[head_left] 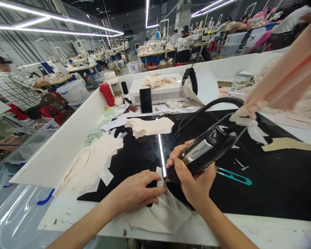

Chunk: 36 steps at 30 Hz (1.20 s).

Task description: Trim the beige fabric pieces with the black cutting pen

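My right hand [194, 176] is wrapped around a black corded hand tool [209, 147] with a silver plate on its side. The tool's tip points down and left, close to the edge of a pale cream fabric piece [168, 211]. My left hand [141, 190] lies on that fabric, fingers stretched out and pressing it against the black mat [277, 186]. The fabric drapes over the mat's near edge. A cord ties the tool's rear to a hanging pink cloth strip [282, 79]. Just right of my right hand lies a teal-handled tool [234, 175].
Cream fabric pieces are piled at left [85, 166], and a neat stack [150, 126] lies behind my hands. Farther back are a phone [145, 100], a white vented box [158, 93] and a red bottle [107, 94]. A low white wall [59, 135] borders the table.
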{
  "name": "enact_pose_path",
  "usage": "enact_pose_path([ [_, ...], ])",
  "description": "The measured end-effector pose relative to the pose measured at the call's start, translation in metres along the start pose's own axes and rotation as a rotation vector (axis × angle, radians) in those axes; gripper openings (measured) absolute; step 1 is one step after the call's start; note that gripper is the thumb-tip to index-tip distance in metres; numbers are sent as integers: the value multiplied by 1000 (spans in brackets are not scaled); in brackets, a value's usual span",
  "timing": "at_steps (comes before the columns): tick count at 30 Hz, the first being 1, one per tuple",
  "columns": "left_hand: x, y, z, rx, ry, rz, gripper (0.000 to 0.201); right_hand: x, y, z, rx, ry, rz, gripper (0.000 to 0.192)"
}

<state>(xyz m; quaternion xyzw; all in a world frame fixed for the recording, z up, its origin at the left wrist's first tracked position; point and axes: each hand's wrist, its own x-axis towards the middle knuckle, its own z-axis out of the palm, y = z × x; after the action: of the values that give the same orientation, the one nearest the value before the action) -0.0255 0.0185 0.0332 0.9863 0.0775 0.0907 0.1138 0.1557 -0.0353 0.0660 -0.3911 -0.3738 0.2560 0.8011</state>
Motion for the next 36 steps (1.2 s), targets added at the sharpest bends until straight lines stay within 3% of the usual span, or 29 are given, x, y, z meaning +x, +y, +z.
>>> enact_pose_path([
  [4,-4,-1,3,-27,22,-33,28,8,-8,-5,1,-8,22,42],
  [9,-1,4,4,-67,72,-129,27,28,-14,-35,-202,-69,-4,48],
  [14,18,23,10,-70,178,-158,18,45,-13,-76,-577,-173,37,62],
  [19,29,33,20,-35,129,-150,12,51,-15,-129,-1135,-450,-107,40],
  [23,31,30,23,-64,112,-187,11,44,-15,-178,-1270,-532,-160,46],
  [26,33,30,21,-33,92,-175,11,35,-11,-202,-1355,-567,-182,57],
  [32,33,33,15,97,38,-182,16,19,-2,-214,-1439,-583,-227,49],
  [36,31,33,12,10,32,-269,10,7,-7,-224,-1432,-548,-203,31],
])
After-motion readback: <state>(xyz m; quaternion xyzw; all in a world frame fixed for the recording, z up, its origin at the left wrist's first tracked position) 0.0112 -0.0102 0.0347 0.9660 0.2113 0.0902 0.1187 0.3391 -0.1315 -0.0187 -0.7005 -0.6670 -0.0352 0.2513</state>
